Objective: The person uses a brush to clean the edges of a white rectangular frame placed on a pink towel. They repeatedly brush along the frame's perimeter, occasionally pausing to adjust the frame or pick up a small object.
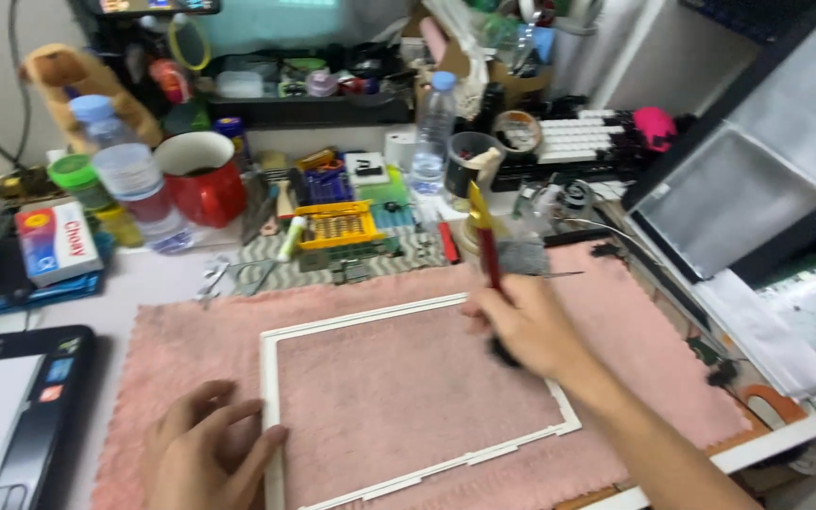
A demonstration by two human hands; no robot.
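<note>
Left hand [205, 453] presses open-fingered on white frame [271, 378] (pink towel's [635, 331] near edge); right hand [526, 326] grips red brush [485, 241].

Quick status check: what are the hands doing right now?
Left hand steadies white frame on pink towel. Right hand grips red-handled tool. Nothing blocking.

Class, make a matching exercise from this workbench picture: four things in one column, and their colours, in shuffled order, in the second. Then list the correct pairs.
Things:
1. mug
2. towel
3. frame under the left hand
4. bit case

Colours:
A. white
B. yellow
C. red
D. pink

Pairs: 1-C, 2-D, 3-A, 4-B
</note>
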